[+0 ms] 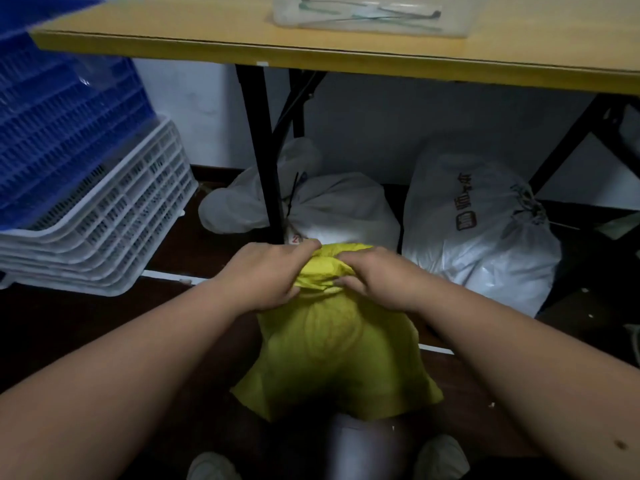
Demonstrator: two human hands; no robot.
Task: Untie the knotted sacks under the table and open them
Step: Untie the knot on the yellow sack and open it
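Sack [332,351] yellow, on floor | left hand [266,275] grips bunched neck | right hand [374,277] pinches neck beside it

Your view is dim overall; light falls from above onto the yellow tabletop [346,39], the brightest surface; beneath it the floor [86,323] lies in deep shadow; the white sacks [478,244] show soft, faint sheen; wide-angle distortion bows the table edge and stretches your forearms at the lower corners; the clear container [374,13] at the upper edge is blurred.
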